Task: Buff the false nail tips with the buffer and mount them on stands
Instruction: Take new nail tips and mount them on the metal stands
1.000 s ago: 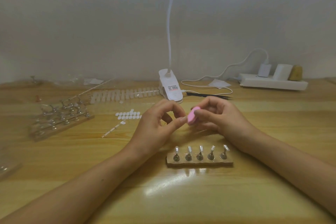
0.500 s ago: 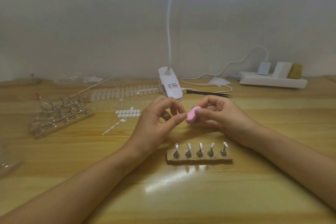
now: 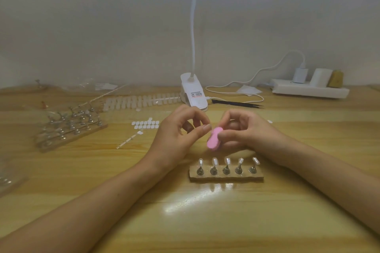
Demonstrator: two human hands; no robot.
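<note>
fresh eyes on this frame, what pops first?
The pink buffer gripped by the right hand at centre, beside the left hand, thumb and forefinger pinched together. Just nearer the camera, a wooden block carries five stands, each topped with a clear nail tip. A white clip lamp stands behind the hands.

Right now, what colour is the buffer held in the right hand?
The buffer is pink; the head view shows it best.

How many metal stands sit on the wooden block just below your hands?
5, side by side along the wooden block: leftmost stand, second, middle, fourth, rightmost. None looks hidden.
</note>
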